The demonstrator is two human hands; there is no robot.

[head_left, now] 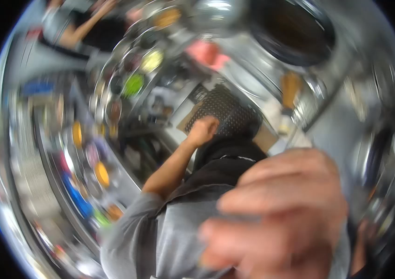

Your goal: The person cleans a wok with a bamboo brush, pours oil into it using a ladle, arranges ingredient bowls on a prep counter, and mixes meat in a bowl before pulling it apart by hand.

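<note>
My right hand [281, 214] is raised very close to the camera and smeared by motion. Its fingers are bent with a gap between them, and no object shows in them. Lower down, in front of my black apron [227, 156], hangs my left hand [204, 130] with its fingers curled in. I see nothing sticking out of it. Behind that hand, a dark surface with rows of light dots [223, 104] shows below.
Metal bowls of food, one with chopped green pieces [134, 84], line a counter ahead. A large dark wok [292, 32] sits ahead right, near a wooden-looking brush or handle [291, 88]. Another person [74, 30] stands at the upper left. Shelves with containers [77, 135] run along the left.
</note>
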